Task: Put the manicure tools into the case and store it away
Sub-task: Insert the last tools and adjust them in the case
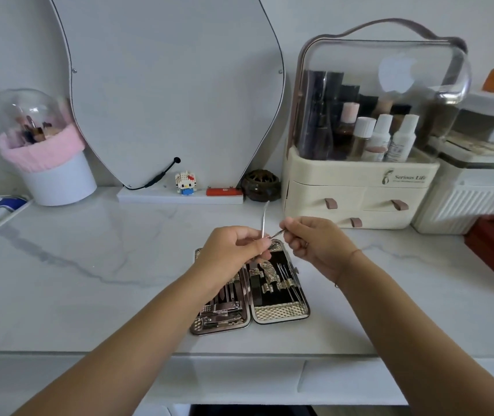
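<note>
Head view: both hands hover above the open case [281, 314], which lies flat on the table [89, 265], just at 6 o'clock of them. The left hand [233, 247] has its fingers curled round the lower end of a long tool [264, 217] that stands up toward 12 o'clock. The right hand [314, 238] pinches a thin tool [277, 234] between thumb and forefinger, its tip aimed toward 8 o'clock at the left fingers. Whether the two tools touch, I cannot tell.

The case's left half looks full of clippers. The right half shows free loops in its middle, with thin picks at 3 o'clock.

To do this step well, I would seat one tool at a time. Lower the thin tool first and slide it lengthwise under a free loop. Keep the long tool well clear so the two do not tangle.
</note>
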A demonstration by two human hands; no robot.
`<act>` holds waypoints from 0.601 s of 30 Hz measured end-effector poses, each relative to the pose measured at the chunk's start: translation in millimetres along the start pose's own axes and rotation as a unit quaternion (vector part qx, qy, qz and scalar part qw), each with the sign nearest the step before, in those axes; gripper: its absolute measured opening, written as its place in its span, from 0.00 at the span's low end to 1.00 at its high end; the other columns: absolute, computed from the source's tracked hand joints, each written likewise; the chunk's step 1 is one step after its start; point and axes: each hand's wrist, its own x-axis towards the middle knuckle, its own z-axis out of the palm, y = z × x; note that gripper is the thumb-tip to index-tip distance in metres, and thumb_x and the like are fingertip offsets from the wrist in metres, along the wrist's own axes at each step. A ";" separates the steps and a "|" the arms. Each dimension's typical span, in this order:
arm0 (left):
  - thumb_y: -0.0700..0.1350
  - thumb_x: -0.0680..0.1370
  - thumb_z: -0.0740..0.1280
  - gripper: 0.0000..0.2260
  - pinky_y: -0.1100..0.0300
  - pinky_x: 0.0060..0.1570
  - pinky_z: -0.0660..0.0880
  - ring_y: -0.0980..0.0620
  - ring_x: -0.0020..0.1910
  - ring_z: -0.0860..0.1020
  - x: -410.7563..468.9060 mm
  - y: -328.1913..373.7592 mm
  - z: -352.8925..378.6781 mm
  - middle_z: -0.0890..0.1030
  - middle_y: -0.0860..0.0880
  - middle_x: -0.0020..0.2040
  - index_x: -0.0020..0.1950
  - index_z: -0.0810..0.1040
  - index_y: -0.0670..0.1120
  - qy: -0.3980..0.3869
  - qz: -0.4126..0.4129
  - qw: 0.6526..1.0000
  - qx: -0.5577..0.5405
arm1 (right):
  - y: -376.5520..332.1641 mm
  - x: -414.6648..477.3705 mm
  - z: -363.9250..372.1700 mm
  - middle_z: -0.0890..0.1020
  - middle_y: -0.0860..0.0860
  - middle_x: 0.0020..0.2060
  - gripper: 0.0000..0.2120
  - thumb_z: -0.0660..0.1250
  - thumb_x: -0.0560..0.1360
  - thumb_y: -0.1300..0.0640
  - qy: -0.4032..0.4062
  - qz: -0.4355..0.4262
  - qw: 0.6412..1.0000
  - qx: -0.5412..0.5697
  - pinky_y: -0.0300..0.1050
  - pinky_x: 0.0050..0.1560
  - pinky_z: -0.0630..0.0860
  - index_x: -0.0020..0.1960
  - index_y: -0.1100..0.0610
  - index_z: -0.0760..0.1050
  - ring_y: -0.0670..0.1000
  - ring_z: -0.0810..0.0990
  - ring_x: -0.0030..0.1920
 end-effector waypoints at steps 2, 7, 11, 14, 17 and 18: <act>0.52 0.75 0.68 0.09 0.65 0.45 0.75 0.60 0.44 0.80 4.3 -7.6 -3.8 0.84 0.55 0.45 0.51 0.83 0.50 0.016 0.049 0.987 0.149 | 1.1 10.1 -5.4 0.73 0.51 0.29 0.08 0.61 0.78 0.59 -0.015 0.032 0.999 0.010 0.31 0.25 0.66 0.44 0.61 0.75 0.43 0.68 0.25; 0.57 0.71 0.70 0.09 0.58 0.46 0.71 0.55 0.49 0.73 14.4 -22.9 -5.6 0.78 0.52 0.44 0.46 0.83 0.53 0.009 0.062 0.958 0.281 | 7.4 22.4 -24.1 0.71 0.50 0.29 0.11 0.60 0.79 0.57 -0.011 0.083 0.996 0.018 0.29 0.22 0.64 0.41 0.59 0.74 0.41 0.67 0.22; 0.58 0.69 0.72 0.09 0.67 0.36 0.60 0.58 0.48 0.71 20.2 -20.7 -0.8 0.77 0.54 0.46 0.45 0.82 0.56 0.001 0.061 0.950 0.308 | 10.8 24.2 -30.0 0.72 0.49 0.27 0.11 0.61 0.79 0.55 -0.013 0.093 0.995 0.013 0.30 0.20 0.62 0.40 0.58 0.74 0.41 0.66 0.22; 0.57 0.67 0.74 0.09 0.65 0.41 0.66 0.57 0.49 0.72 24.1 -24.2 -1.5 0.76 0.54 0.47 0.43 0.81 0.57 -0.019 0.057 0.958 0.280 | 11.1 24.9 -34.3 0.71 0.49 0.26 0.11 0.60 0.79 0.55 -0.006 0.085 0.996 0.007 0.31 0.20 0.60 0.40 0.57 0.73 0.41 0.65 0.22; 0.57 0.66 0.75 0.11 0.58 0.50 0.71 0.56 0.51 0.73 27.5 -27.7 -2.9 0.76 0.55 0.48 0.45 0.80 0.57 -0.027 0.056 0.960 0.274 | 12.1 25.4 -35.6 0.70 0.49 0.27 0.11 0.60 0.79 0.54 0.003 0.071 0.997 -0.006 0.31 0.20 0.59 0.40 0.56 0.73 0.42 0.64 0.22; 0.56 0.66 0.75 0.11 0.59 0.50 0.71 0.56 0.51 0.72 27.9 -27.2 -3.0 0.75 0.55 0.48 0.45 0.80 0.57 -0.030 0.056 0.959 0.275 | 12.2 25.5 -35.3 0.69 0.49 0.27 0.11 0.59 0.79 0.54 0.005 0.067 0.998 -0.014 0.31 0.20 0.59 0.40 0.57 0.73 0.42 0.64 0.22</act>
